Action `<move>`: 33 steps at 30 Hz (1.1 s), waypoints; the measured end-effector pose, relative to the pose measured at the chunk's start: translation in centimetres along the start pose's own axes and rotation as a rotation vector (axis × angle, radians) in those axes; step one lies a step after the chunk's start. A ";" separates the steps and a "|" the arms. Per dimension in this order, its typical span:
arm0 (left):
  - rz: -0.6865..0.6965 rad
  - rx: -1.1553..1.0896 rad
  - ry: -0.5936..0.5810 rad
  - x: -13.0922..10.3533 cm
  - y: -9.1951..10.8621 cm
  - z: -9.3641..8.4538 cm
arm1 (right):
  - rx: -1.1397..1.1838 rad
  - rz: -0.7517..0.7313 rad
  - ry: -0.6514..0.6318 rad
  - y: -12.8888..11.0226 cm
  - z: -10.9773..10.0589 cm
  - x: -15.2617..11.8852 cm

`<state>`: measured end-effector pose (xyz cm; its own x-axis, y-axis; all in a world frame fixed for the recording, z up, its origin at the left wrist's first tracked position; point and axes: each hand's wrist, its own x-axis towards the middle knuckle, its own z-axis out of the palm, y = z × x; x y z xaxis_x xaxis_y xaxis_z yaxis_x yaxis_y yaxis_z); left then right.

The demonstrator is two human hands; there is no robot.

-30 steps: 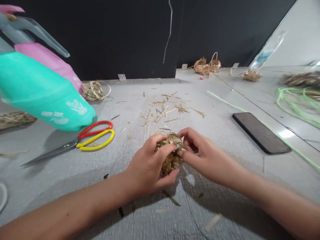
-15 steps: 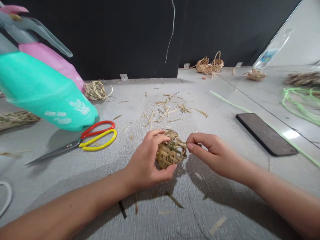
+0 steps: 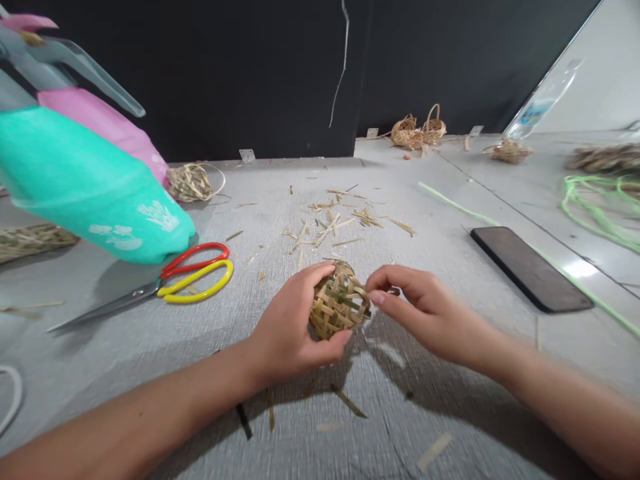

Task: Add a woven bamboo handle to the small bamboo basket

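Head view: left hand cups woven ball, right hand seemingly pinching it.

Grey textured table top fills the near view. A second grey table adjoins on the right, a seam between them, with a bright glare patch on its surface. Black wall panels stand behind, small metal brackets at their base. Pale wall at far right.
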<state>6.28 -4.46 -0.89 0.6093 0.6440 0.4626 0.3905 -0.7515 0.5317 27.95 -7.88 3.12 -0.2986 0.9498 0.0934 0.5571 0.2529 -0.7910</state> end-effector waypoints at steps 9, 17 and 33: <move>-0.057 -0.051 -0.024 0.2 0.1 -0.2 | 0.097 -0.066 -0.026 0.7 0.0 0.3; 0.014 -0.020 -0.027 0.1 -0.2 -0.4 | 0.075 -0.077 -0.052 0.2 0.1 0.2; -0.450 -0.959 0.015 1.2 -0.8 -0.2 | 0.510 -0.103 0.146 2.7 0.9 0.8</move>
<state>6.60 -3.06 -0.60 0.5329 0.8415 0.0889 -0.1342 -0.0197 0.9908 28.55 -6.59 0.53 -0.2006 0.9498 0.2399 0.0731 0.2587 -0.9632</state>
